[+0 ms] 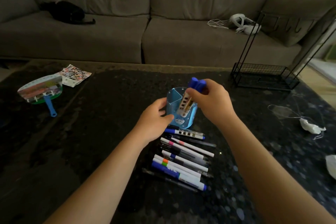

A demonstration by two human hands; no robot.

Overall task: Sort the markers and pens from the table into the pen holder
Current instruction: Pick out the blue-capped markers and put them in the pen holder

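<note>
right hand (211, 103) grips blue-capped markers (189, 100), tilted, tips entering pen holder (183, 114) just below | left hand (156, 116) wraps holder's side | remaining pens (183, 158) lie nearer, crosswise

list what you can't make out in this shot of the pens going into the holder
All in the head view:
- How many blue-capped markers the right hand holds: its fingers cover the barrels and the caps are blurred.
- The pen holder base and left wall: hidden by the left hand.
- Print on the pens on the table: too small.
- The dark shape on the sofa: too dim to identify.
</note>
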